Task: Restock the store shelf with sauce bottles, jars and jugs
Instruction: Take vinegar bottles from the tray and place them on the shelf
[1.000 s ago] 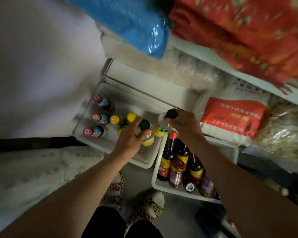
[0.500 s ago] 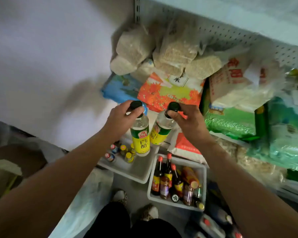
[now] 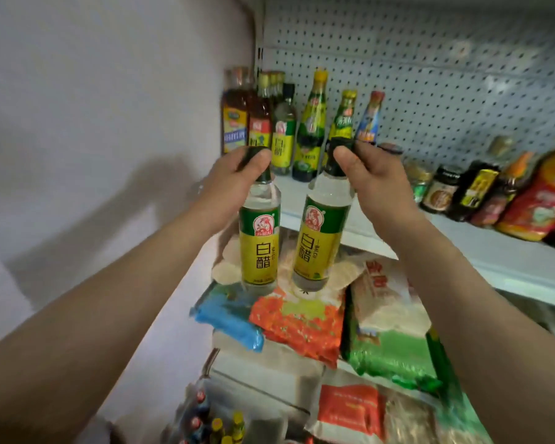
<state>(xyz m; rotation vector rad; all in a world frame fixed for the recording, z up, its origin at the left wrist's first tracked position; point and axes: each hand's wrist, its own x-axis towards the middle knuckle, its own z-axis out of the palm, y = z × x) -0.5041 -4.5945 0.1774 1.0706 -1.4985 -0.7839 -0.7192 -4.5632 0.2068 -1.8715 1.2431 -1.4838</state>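
Left hand [image 3: 234, 177], right hand [image 3: 370, 179] each pinch vinegar bottle [image 3: 259, 238] [image 3: 321, 238] by cap; lift clear of shelf [image 3: 382, 227] lip, set upright beside matching bottle [image 3: 282, 139] at 12 o'clock.

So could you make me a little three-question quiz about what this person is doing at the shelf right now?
1. True or false: the left hand and the right hand each grip a white vinegar bottle by its dark cap.
2. Multiple choice: where are the left vinegar bottle and the right vinegar bottle? A) standing on the white shelf B) held in the air in front of it C) lying on the rice bags
3. Fill in: the shelf's back panel is a white ____ full of small holes.

Key: 1 true; 2 B; 3 pegboard.
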